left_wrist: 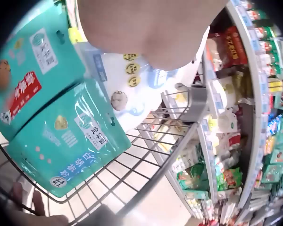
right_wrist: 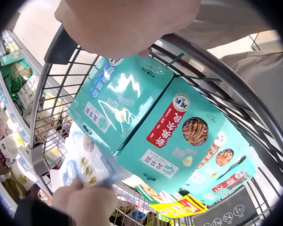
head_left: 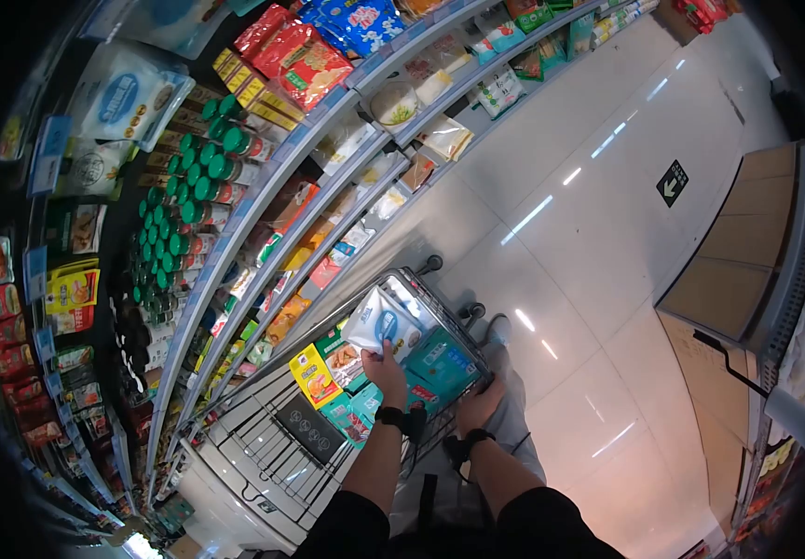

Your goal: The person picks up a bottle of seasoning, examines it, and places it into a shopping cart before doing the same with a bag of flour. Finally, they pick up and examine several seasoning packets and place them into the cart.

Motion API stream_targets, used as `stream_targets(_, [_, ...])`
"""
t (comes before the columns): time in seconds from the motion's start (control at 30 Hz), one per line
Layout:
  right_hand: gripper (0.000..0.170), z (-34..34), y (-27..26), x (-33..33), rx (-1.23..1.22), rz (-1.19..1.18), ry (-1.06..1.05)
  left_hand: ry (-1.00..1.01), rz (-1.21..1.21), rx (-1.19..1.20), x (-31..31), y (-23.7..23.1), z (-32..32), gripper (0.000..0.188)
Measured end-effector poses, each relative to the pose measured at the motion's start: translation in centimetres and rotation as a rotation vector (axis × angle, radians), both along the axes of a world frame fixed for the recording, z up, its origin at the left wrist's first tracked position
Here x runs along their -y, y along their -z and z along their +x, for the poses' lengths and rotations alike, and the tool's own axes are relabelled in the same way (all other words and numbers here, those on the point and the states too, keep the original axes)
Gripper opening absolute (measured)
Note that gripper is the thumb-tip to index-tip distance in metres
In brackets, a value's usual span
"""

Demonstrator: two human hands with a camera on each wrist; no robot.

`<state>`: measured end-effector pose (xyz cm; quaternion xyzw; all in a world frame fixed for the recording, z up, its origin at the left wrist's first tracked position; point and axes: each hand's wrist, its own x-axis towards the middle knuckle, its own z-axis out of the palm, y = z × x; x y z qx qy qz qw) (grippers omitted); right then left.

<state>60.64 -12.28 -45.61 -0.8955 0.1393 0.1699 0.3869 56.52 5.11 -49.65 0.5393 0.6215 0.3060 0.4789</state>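
My left hand (head_left: 386, 374) pinches the near edge of a white and blue plastic bag (head_left: 386, 320) inside a shopping cart (head_left: 263, 447), with the thumb on top. My right hand (head_left: 480, 407) grips the cart's rim on the right; in the left wrist view its fingers (left_wrist: 37, 203) curl at the wire side. Teal packages (right_wrist: 177, 134) with pictures of food stand beside the white bag. A yellow packet (head_left: 314, 374) and a green packet with a food picture (head_left: 342, 359) lie to its left. In the right wrist view, the back of my right hand (right_wrist: 127, 23) covers part of the rim.
Shelves (head_left: 263, 205) full of packets and green-capped jars (head_left: 202, 186) run along the left, close to the cart. A display stand with cardboard boxes (head_left: 733, 242) is on the right. Tiled floor (head_left: 579, 279) lies between, with a green arrow sign (head_left: 672, 184).
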Motion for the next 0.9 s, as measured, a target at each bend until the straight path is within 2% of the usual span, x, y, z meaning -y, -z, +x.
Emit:
stream_targets(0.03, [0.04,-0.2,-0.2,0.2,0.008,0.015,-0.021,-0.021,0.015,0.008,0.3,-2.0,-0.8,0.022])
stream_targets(0.1, [0.044,-0.7,0.3,0.2,0.033,0.007,-0.053,0.097,0.11,0.084,0.8,-6.9,-3.3,0.024])
stream_targets(0.13, [0.044,-0.9,0.7,0.6,0.046,0.034,-0.084,0.181,0.05,-0.078,0.9,-9.9,-5.5,0.025])
stream_targets(0.17, [0.049,-0.9,1.3,1.3,-0.024,0.078,-0.13,0.235,-0.008,-0.15,0.7,-10.6,-8.5,0.027])
stream_targets(0.23, [0.054,-0.1,0.0,2.6,-0.064,0.134,-0.194,0.182,-0.042,0.091,0.8,-15.7,-10.8,0.026])
stream_targets(0.3, [0.057,0.7,-1.7,3.7,-0.173,-0.163,-0.416,0.18,-0.046,0.19,1.0,-20.6,-12.8,0.023])
stream_targets(0.33, [0.057,0.7,-2.0,4.2,-0.018,-0.2,-0.432,0.222,-0.125,0.21,1.0,-23.2,-14.1,0.021])
stream_targets(0.37, [0.057,1.2,-3.4,4.3,0.009,-0.198,-0.442,0.256,-0.152,0.229,1.3,-25.1,-15.1,0.02])
stream_targets(0.43, [0.054,2.6,-7.8,4.6,0.208,0.303,-0.639,0.311,-0.195,0.342,1.8,-28.0,-16.1,0.019])
stream_targets(0.47, [0.053,3.1,-11.4,3.5,-0.096,0.49,-0.664,0.317,-0.239,0.405,2.3,-28.7,-16.4,0.018])
stream_targets(0.5, [0.049,2.1,-13.8,2.5,-0.242,0.715,-0.636,0.321,-0.235,0.439,2.9,-28.5,-16.8,0.018])
stream_targets(0.57, [0.052,0.3,-17.2,1.0,-0.613,0.848,-0.677,0.468,-0.207,0.477,3.8,-26.4,-17.4,0.017])
stream_targets(0.6, [0.054,-0.6,-21.3,0.2,-0.771,0.748,-0.66,0.553,-0.163,0.368,4.2,-24.8,-17.8,0.017])
stream_targets(0.63, [0.057,-2.0,-20.3,0.3,-0.872,0.871,-0.595,0.628,-0.116,0.255,4.9,-23.5,-18.1,0.018])
stream_targets(0.7, [0.053,-3.6,-22.5,0.4,-0.698,0.844,-0.642,0.539,-0.265,0.47,6.0,-25.3,-17.1,0.024])
stream_targets(0.77, [0.048,-3.9,-24.6,0.9,-0.767,0.866,-0.62,0.518,-0.375,0.451,6.5,-26.0,-17.4,0.03])
stream_targets(0.9, [0.045,-4.7,-28.1,1.7,-0.703,0.812,-0.598,0.487,-0.393,0.538,7.8,-28.1,-17.7,0.034])
